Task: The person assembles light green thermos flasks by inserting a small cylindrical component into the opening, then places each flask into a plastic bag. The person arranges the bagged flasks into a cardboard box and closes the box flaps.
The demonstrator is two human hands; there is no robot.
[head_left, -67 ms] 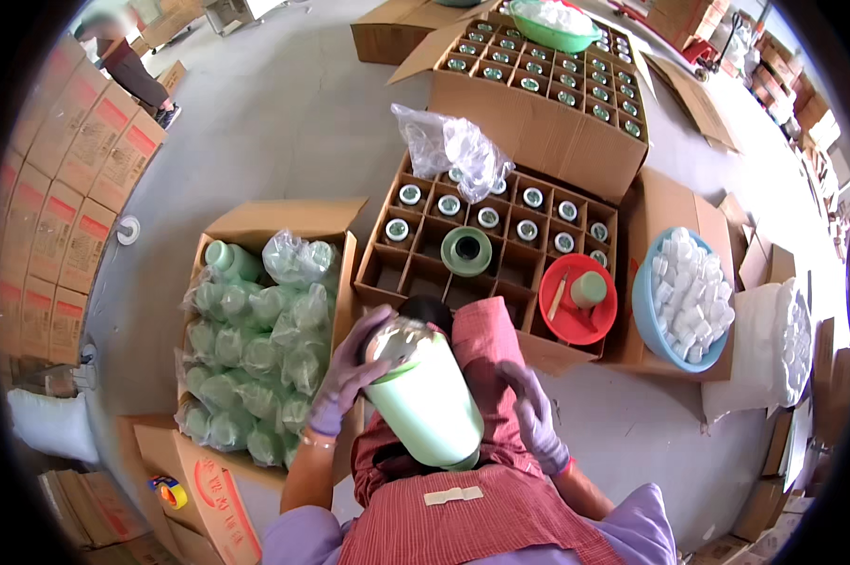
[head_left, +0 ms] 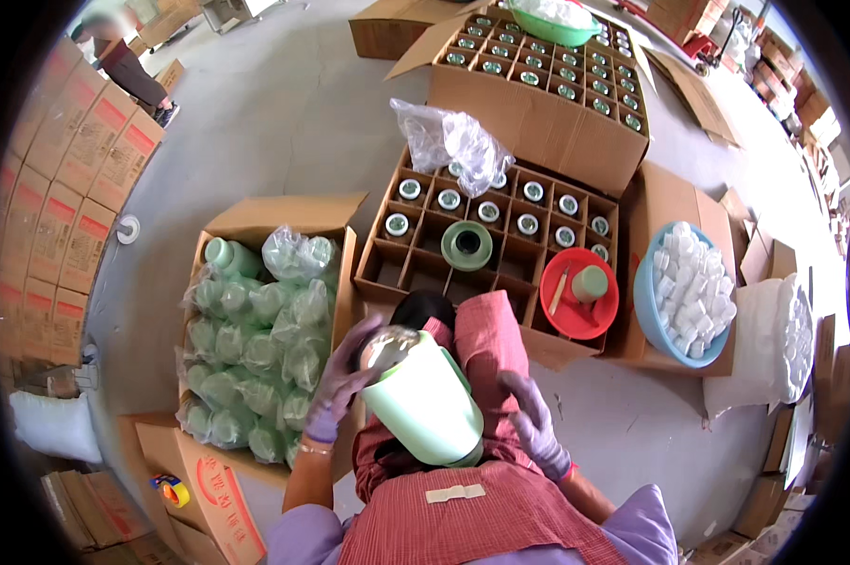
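Now left hand grips green flask; right hand open beside it.

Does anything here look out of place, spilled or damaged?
Nothing looks spilled or broken. One oddity: a crumpled clear plastic bag lies loose across the back cells of the divided carton, covering some jars. The left hand holds a pale green flask; the right hand is beside it.

— From where is the scene viewed?
— From a head-worn fisheye camera, aimed steeply down; the lap and the pale green jug are seen close.
— And farther off?
— The divided carton and floor are bent toward the rim.
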